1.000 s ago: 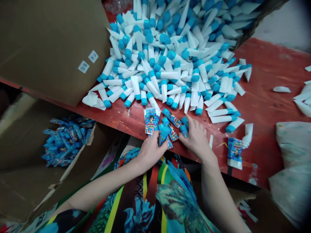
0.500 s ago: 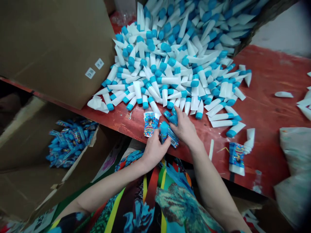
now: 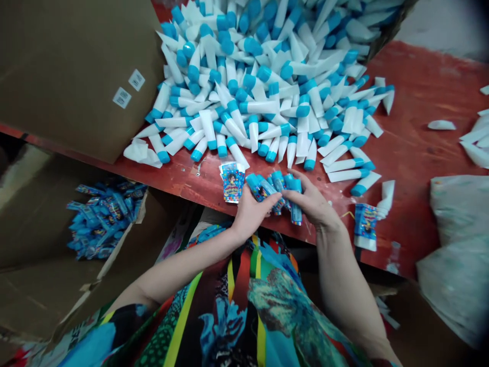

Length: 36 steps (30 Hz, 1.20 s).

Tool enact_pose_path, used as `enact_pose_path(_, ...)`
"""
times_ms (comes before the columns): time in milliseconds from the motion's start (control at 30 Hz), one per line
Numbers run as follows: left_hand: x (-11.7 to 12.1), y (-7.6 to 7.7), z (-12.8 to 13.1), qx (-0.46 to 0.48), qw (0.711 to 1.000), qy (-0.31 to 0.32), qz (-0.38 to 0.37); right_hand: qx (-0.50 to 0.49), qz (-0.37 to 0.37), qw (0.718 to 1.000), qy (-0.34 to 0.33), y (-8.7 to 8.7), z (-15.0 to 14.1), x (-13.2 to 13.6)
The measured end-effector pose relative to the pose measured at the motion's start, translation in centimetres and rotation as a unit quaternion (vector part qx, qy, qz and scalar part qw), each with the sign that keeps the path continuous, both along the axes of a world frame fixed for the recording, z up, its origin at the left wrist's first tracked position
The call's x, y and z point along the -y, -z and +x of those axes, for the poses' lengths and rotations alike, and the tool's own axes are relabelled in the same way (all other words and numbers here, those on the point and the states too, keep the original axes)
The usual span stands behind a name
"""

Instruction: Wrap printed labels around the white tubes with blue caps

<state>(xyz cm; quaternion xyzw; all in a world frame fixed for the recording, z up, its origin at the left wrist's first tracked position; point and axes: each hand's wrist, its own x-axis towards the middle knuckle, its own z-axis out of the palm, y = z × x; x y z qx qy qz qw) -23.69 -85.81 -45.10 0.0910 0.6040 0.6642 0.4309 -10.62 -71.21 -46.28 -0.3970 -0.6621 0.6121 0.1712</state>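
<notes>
Several small blue-capped tubes with printed blue wraps (image 3: 278,191) are gathered side by side between my two hands at the table's front edge. My left hand (image 3: 252,213) closes round the left ones, thumb across their front. From the right, my right hand (image 3: 314,202) grips the others, its thumb over an upright tube (image 3: 296,206). Just left of my left hand lies a small stack of printed blue wrappers (image 3: 232,184). Behind my hands spreads a big heap of white tubes with blue caps (image 3: 244,107).
A cardboard box (image 3: 76,61) stands at the left on the red table (image 3: 408,102). Below it, an open carton (image 3: 49,290) holds wrapped blue tubes (image 3: 107,219). More wrappers (image 3: 365,227) lie at right, near a pale plastic bag (image 3: 458,244).
The loose wrapped tubes have been drawn together into a row between both hands. My right hand has turned inward and closed on them. The view has shifted slightly.
</notes>
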Motion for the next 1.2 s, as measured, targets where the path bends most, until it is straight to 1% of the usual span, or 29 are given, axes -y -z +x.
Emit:
enact_pose_path(100, -0.5, -0.5, -0.2, 0.009, 1.000, -0.001, 0.013, -0.028, -0.040, 0.998, -0.027, -0.4, 0.5, 0.4)
enact_pose_path(167, -0.6, -1.1, -0.4, 0.030, 0.999, 0.014, 0.033, -0.042, -0.056, 0.997, -0.042, -0.8, 0.9, 0.7)
enact_pose_path(233, -0.5, -1.9, -0.7, 0.050, 0.997, 0.035, 0.047, -0.049, -0.053, 0.996, -0.059, -1.2, 1.3, 0.8)
enact_pose_path(333, 0.0, -2.9, -1.1, 0.077, 0.994, 0.062, 0.048, -0.047, -0.034, 0.995, -0.085, -1.7, 1.6, 0.7)
enact_pose_path(433, 0.8, -3.3, -1.7, 0.104, 0.990, 0.078, 0.045, -0.076, -0.048, 0.992, -0.094, -2.0, 1.5, 0.5)
enact_pose_path(500, 1.5, -3.4, -2.1, 0.115, 0.990, 0.067, 0.055, -0.098, -0.085, 0.987, -0.099, -2.0, 1.0, 0.7)
enact_pose_path(600, 2.5, -3.5, -3.0, 0.111, 0.990, 0.024, 0.078, -0.113, -0.166, 0.973, -0.114, -2.1, -0.6, 1.4)
enact_pose_path(700, 3.5, -3.7, -4.0, 0.114, 0.990, -0.001, 0.084, -0.147, -0.235, 0.952, -0.132, -2.4, -2.7, 2.8)
enact_pose_path(833, 5.8, -3.5, -5.6, 0.113, 0.990, -0.033, 0.072, -0.193, -0.296, 0.924, -0.143, -2.8, -5.0, 4.4)
enact_pose_path(900, 7.5, -3.1, -6.9, 0.084, 0.992, -0.074, 0.053, -0.193, -0.300, 0.924, -0.141, -2.8, -5.6, 4.8)
enact_pose_path(967, 9.9, -2.6, -8.9, 0.025, 0.989, -0.141, 0.025, -0.177, -0.290, 0.930, -0.137, -2.7, -5.8, 4.7)
enact_pose_path(1000, 11.2, -2.3, -10.1, -0.014, 0.983, -0.181, 0.009, -0.168, -0.281, 0.935, -0.133, -2.5, -5.8, 4.6)
enact_pose_path(1100, 16.0, -2.0, -14.1, -0.128, 0.946, -0.297, -0.034, -0.134, -0.251, 0.952, -0.116, -1.9, -5.8, 4.2)
enact_pose_path(1167, 19.3, -1.8, -16.7, -0.173, 0.908, -0.377, -0.061, -0.123, -0.246, 0.957, -0.097, -1.6, -5.8, 4.0)
enact_pose_path(1200, 20.8, -1.6, -17.9, -0.186, 0.882, -0.424, -0.084, -0.124, -0.253, 0.956, -0.085, -1.4, -5.8, 4.0)
